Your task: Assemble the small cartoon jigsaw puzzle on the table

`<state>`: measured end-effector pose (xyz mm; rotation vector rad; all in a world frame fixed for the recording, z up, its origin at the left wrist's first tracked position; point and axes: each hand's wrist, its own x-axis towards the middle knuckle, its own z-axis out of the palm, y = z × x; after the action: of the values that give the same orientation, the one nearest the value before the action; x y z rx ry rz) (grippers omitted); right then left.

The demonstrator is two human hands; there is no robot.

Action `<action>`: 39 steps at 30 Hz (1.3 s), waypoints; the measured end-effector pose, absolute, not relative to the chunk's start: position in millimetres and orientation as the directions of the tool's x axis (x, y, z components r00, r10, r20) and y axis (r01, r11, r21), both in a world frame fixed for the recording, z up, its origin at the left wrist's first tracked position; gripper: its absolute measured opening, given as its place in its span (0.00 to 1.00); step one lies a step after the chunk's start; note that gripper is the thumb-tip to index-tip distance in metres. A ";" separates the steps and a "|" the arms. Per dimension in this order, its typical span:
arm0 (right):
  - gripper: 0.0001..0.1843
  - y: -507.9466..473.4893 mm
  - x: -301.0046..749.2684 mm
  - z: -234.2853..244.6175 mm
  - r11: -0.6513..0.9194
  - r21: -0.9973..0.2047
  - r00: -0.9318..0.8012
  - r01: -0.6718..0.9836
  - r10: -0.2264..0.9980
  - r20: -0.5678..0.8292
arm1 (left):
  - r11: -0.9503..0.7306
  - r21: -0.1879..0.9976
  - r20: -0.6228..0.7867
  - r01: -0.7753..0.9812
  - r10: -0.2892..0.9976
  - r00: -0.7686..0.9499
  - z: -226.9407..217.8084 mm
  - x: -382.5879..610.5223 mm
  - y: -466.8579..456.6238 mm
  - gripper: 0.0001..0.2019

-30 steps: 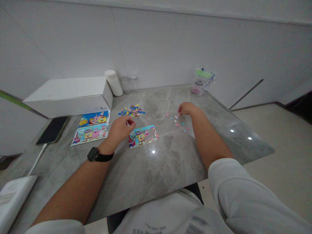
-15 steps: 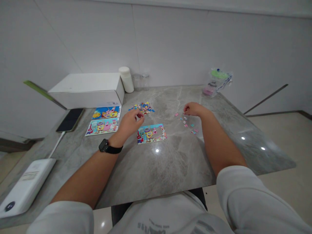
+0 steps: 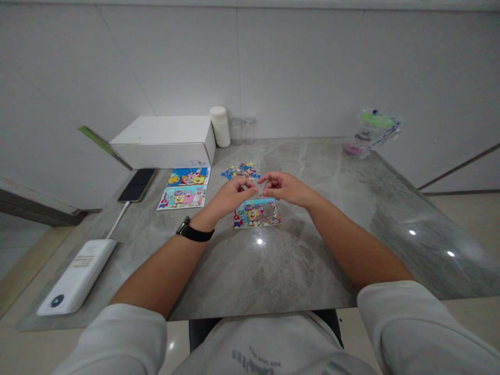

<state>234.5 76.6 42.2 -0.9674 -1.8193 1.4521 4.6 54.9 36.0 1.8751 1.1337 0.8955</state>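
Observation:
A partly assembled cartoon jigsaw puzzle [image 3: 252,214] lies on the grey table in front of me, with a bare grey gap in its right half. Just beyond its top edge my two hands face each other, fingertips close together. My left hand [image 3: 235,196], with a black watch on the wrist, has its thumb and index finger apart and shows nothing between them. My right hand [image 3: 284,187] is curled with thumb and fingers around what seems a tiny puzzle piece, barely visible. Behind the hands lies a heap of loose puzzle pieces [image 3: 240,171].
Two cartoon picture cards, a blue one [image 3: 187,176] and a turquoise one [image 3: 182,198], lie left. Beyond are a white box [image 3: 164,153], a white bottle [image 3: 220,127] and glasses [image 3: 249,130]. A phone [image 3: 137,185] connects to a power bank [image 3: 78,278]. A plastic bag [image 3: 369,135] stands back right.
My right hand has moved left from the scattered pieces to the puzzle, beside my left hand. The scattered pieces are now hidden behind my right arm. The view has shifted left.

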 end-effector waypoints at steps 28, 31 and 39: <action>0.20 70.7 234.8 47.8 0.400 -0.868 -0.413 0.296 0.873 0.261 | -0.042 0.976 -0.031 0.214 0.944 0.327 36.9 8.4 51.6 0.13; 0.16 68.0 234.4 48.4 0.543 -0.735 -0.430 0.405 0.823 0.371 | 0.019 0.991 -0.054 0.129 0.960 0.275 38.8 8.7 52.2 0.14; 0.10 65.0 231.5 46.5 0.692 -0.565 -0.485 0.449 0.720 0.496 | 0.014 0.997 -0.034 0.080 0.967 0.251 38.7 10.9 51.5 0.13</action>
<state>231.5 65.0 46.5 -0.8900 -2.1603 0.4695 10.9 51.5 38.7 1.3573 1.0851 0.9638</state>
